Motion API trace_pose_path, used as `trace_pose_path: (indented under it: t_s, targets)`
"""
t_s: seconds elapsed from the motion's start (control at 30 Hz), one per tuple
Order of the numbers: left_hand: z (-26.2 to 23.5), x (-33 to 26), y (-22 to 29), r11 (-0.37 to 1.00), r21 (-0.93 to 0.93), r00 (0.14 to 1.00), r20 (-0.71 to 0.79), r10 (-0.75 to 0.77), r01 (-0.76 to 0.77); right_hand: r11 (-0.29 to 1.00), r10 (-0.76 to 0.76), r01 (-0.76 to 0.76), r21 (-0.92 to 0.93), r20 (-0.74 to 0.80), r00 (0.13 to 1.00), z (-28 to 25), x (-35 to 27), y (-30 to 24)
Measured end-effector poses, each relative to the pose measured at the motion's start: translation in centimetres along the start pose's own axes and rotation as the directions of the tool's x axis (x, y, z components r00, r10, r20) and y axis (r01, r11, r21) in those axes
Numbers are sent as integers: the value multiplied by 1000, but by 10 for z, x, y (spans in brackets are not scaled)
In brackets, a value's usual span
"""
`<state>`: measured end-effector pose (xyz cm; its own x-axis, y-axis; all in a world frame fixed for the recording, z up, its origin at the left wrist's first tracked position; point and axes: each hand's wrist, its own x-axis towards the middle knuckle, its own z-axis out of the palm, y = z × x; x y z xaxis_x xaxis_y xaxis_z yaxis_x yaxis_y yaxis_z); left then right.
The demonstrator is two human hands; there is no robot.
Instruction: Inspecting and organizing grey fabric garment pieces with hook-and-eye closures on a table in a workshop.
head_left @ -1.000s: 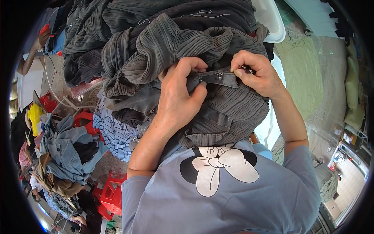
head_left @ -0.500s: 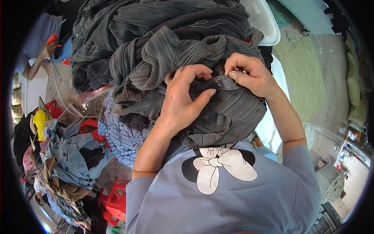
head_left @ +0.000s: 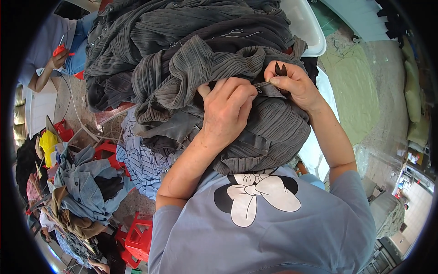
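A dark grey ribbed garment (head_left: 282, 127) lies bunched before me, its lower part close to my shirt. My left hand (head_left: 226, 109) is closed on it, fingers curled and pressed together at a folded edge. Just right of it, my right hand (head_left: 297, 89) pinches the end of the same edge between thumb and finger. Small thread snips (head_left: 280, 70) are tucked in that right hand, their two dark blades pointing up and apart from the cloth. A small metal fitting shows on the edge between my hands. My left fingertips are partly hidden.
A heap of similar dark garments (head_left: 178, 27) lies beyond my hands, beside a white plastic tub (head_left: 306, 27). At the far left a co-worker's hand (head_left: 58, 59) holds a red-handled tool. Blue garments (head_left: 89, 182) and red stools (head_left: 139, 237) stand lower left.
My left hand has turned and closed, its thumb and fingers coming together on the garment's edge. In my right hand the snips' blades now point upward.
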<state>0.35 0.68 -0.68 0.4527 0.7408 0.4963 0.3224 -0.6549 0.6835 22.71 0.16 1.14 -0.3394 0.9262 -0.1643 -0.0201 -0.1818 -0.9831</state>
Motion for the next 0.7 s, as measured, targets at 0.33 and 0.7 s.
trace_pose_path:
  t_s: [0.33, 0.7]
  targets:
    - [-21, 1, 2, 495, -808, 945, 236, -227, 321, 999, -15, 16, 44, -24, 1000, -1, -1, 6]
    - [-4, -1, 12, 871, -422, 953, -48, -300, 253, 938, -299, 243, -248, -219, 929, 20, -16, -8]
